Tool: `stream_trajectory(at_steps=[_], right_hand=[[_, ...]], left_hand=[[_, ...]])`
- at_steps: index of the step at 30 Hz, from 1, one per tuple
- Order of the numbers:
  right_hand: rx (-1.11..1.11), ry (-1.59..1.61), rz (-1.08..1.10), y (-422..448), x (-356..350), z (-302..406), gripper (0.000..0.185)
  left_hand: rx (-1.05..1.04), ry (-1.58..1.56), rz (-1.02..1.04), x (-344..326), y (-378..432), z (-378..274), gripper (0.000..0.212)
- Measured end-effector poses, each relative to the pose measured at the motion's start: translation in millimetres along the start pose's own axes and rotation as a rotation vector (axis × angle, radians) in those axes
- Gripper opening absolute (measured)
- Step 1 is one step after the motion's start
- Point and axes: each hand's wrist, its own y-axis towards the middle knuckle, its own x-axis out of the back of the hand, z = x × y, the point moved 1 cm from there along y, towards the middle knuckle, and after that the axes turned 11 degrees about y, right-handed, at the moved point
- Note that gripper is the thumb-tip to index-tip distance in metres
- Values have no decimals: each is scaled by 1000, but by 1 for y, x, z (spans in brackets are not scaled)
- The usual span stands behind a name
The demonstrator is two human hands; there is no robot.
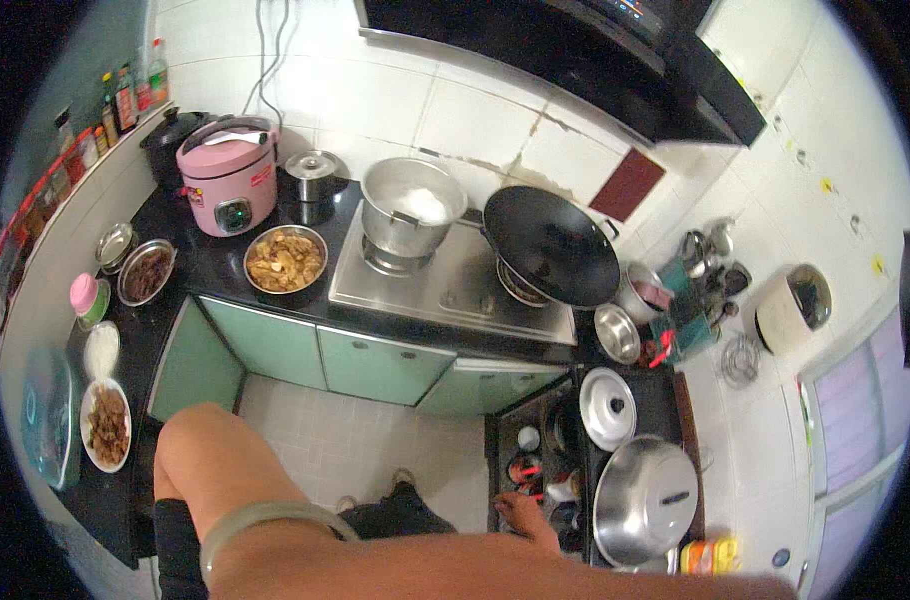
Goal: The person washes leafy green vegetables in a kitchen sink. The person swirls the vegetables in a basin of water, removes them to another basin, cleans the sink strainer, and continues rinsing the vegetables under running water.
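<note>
My left arm is bent up close to the camera, with a pale green bangle (278,514) at the wrist. My left hand (500,570) fills the bottom edge, cropped and too near to show its fingers. Lower down, my right hand (526,516) reaches to the open cabinet shelf (494,480) on the right. Its curled fingers are beside a red-handled item (530,496); whether they grip it is unclear. Jars and small containers stand around it on the shelf. My right forearm is mostly hidden behind the left hand.
The steel gas stove (462,304) bears an aluminium pot (395,225) and a black wok (548,247). A pink rice cooker (226,184) and dishes of food (286,259) stand to the left. On the right counter are a large steel lid or basin (646,499) and another lid (608,405).
</note>
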Motion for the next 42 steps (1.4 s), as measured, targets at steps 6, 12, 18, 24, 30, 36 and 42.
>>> stream_trajectory(at_steps=[6, 12, 18, 24, 30, 36, 42], right_hand=[[-105, 82, -37, -49, -27, 14, 21], [-246, 121, -52, -126, -56, 16, 19], [-401, 206, -150, -181, -78, 10, 21], [-518, 306, -270, -248, -89, -14, 21], [-657, 341, -388, -360, -100, -39, 20], [-750, 425, -439, -430, -123, -81, 22], [-829, 485, -530, -470, -122, -89, 22]], left_hand=[[53, 35, -20, 16, -3, -6, 41], [286, 226, -268, -23, 5, -28, 37], [209, -104, 80, -69, 34, 48, 36], [214, -316, 302, -150, 57, 100, 37], [214, -511, 459, -244, 86, 150, 37], [232, -657, 624, -321, 107, 191, 38], [217, -838, 746, -366, 122, 228, 39]])
